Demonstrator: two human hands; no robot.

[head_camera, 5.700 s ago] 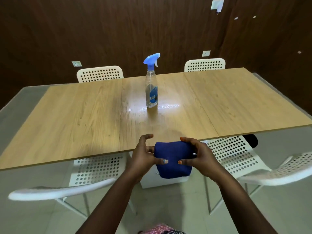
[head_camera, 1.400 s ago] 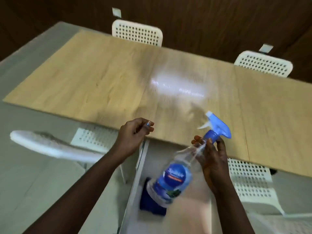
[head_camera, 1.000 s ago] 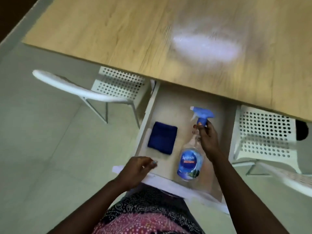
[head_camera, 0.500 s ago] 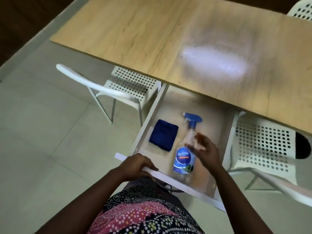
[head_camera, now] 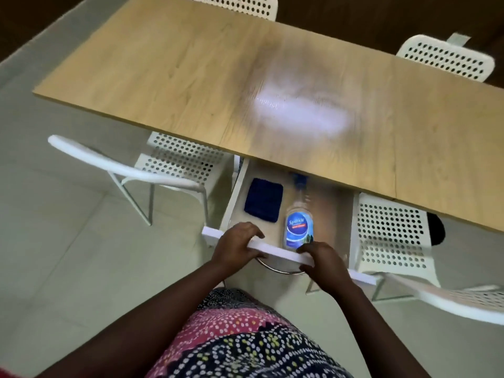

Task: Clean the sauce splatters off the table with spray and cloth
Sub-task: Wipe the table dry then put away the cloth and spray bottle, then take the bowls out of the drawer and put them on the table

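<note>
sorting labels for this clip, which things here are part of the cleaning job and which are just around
Part of the job:
spray bottle, lying in the drawer
blue cloth, beside it
table
left hand and right hand, both on the drawer front

Just around:
white chairs

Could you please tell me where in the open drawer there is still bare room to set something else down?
The white drawer has a bare strip along its right wall, right of the lying clear spray bottle with blue label. The left half is crowded: the folded dark blue cloth lies beside the bottle. Left hand and right hand take up the front edge.
</note>
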